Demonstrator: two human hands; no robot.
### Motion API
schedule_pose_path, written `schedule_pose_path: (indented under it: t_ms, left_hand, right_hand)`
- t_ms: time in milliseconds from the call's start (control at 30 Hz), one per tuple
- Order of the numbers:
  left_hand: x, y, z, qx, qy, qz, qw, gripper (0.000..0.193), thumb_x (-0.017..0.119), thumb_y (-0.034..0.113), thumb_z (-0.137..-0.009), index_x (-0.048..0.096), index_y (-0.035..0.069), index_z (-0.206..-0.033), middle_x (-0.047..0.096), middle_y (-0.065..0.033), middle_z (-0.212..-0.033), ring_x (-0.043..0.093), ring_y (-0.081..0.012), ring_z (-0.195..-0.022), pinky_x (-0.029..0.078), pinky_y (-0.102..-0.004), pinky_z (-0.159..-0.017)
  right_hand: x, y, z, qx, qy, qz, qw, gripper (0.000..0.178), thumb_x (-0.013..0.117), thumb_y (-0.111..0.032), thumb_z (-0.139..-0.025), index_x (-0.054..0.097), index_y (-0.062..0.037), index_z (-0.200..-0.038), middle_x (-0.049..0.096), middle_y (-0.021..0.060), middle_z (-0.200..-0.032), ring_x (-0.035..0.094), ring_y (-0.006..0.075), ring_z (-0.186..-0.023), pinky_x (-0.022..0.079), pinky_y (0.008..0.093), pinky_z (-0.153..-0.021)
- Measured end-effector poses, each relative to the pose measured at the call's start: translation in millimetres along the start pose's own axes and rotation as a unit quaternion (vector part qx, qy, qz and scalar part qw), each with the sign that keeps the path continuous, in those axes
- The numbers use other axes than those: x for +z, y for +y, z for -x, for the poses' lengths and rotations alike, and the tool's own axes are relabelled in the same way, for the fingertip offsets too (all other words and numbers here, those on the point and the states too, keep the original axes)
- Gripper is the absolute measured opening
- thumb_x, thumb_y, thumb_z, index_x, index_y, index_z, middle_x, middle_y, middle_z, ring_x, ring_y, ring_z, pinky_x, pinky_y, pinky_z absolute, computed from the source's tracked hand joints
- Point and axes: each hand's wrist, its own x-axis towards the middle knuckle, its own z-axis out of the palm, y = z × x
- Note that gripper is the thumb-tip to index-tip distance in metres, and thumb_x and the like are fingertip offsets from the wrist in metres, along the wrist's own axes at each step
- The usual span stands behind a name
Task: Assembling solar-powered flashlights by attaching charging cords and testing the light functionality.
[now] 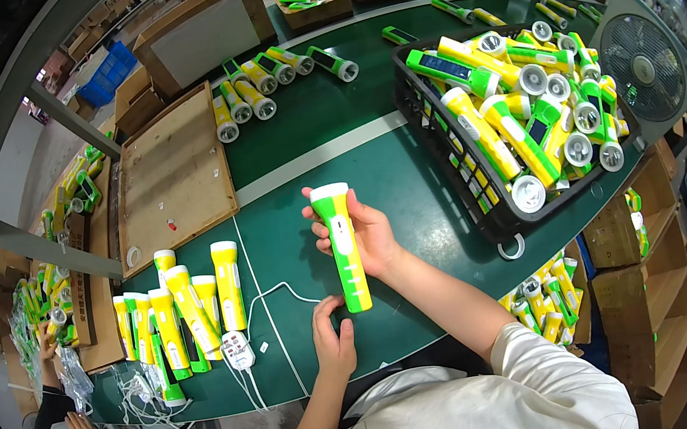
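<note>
Right hand [375,238]: fingers wrapped round one flashlight [345,254]. Left hand [335,343]: half-curled by white cable [285,283], grip unclear. Left of fingers, standing flashlights [191,304]; right, full black crate [484,214]; batch apparently midway.

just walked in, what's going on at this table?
A person's right hand holds a yellow-and-green flashlight over the green table, its wide head uppermost in the view. The left hand is near its lower end, where a white cable arrives from a white socket block; I can't tell if it's gripped. Other flashlights are grouped beside the block, and a black basket at right is heaped with more.
</note>
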Motion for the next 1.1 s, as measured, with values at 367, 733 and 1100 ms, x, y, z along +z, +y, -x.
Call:
schedule_pose_path:
  t_ms: [367, 733, 1100]
  left_hand:
    - [3, -1, 1, -0.045, -0.045, -0.056, 0.996, 0.015, 0.051, 0.014, -0.089, 0.057, 0.001, -0.094, 0.058, -0.0164, -0.096, 0.057, -0.0338, -0.086, 0.043, -0.0404, -0.078]
    - [0, -6, -3, -0.007, 0.035, -0.008, 0.999, 0.018, 0.049, 0.009, -0.088, 0.058, -0.001, -0.076, 0.059, -0.0141, -0.075, 0.055, -0.0323, -0.067, 0.042, -0.0386, -0.064]
    - [-44, 24, -99, 0.033, 0.169, -0.116, 0.978, 0.004, 0.059, 0.005, -0.079, 0.057, 0.003, -0.077, 0.061, -0.011, -0.081, 0.058, -0.0264, -0.077, 0.044, -0.0342, -0.07]
  right_hand:
    - [74, 12, 32, 0.035, -0.127, 0.023, 0.991, 0.081, 0.051, -0.051, -0.088, 0.017, -0.0032, -0.145, 0.048, 0.0176, -0.114, 0.053, 0.0202, -0.079, 0.047, 0.0311, -0.064]
    - [23, 19, -20, -0.06, 0.14, 0.453, 0.879, 0.06, 0.061, -0.023, -0.09, 0.029, -0.0071, -0.138, 0.054, 0.0104, -0.104, 0.063, 0.0205, -0.076, 0.05, 0.03, -0.063]
    - [-71, -56, -64, -0.118, 0.119, 0.794, 0.584, 0.041, 0.072, -0.036, -0.075, 0.056, -0.0036, -0.093, 0.057, 0.0107, -0.084, 0.057, 0.0241, -0.08, 0.046, 0.0335, -0.068]
